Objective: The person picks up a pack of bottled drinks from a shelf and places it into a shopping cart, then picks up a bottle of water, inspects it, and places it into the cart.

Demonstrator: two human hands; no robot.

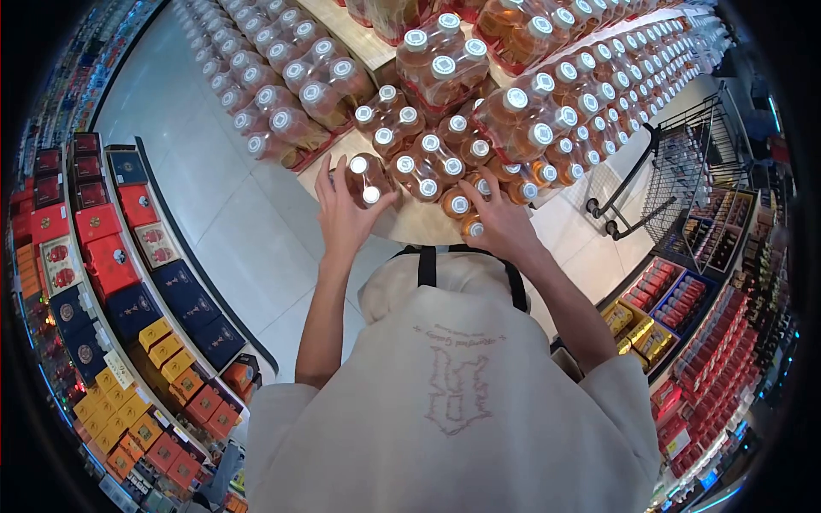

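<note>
Left hand closed around bottles, right hand on bottles too

I have the left hand (349, 214) closed around a bottle pair (364, 179), fingers along its far left side, thumb along its right. Two white caps show inside that grip. The right hand (506, 224) has fingertips over the near bottles (459, 205); its thumb side is hidden, so I can't tell whether it grips or only touches. Both hands sit at the near edge of a pale stand (410, 227).

Between the two grips, slightly beyond, I see a middle pack (416, 175) with four caps up. Beyond and left of the left hand, a row of packs (291, 111); beyond the right hand, a bigger stack (547, 120), caps up, amber contents.

Well right of the right hand, a cart (684, 175). Well left of the left hand, across pale floor (248, 222), shelved boxes (111, 265) in red, blue and yellow. Nearer than both grips, the beige shirt (453, 368) and dark straps (428, 267).
</note>
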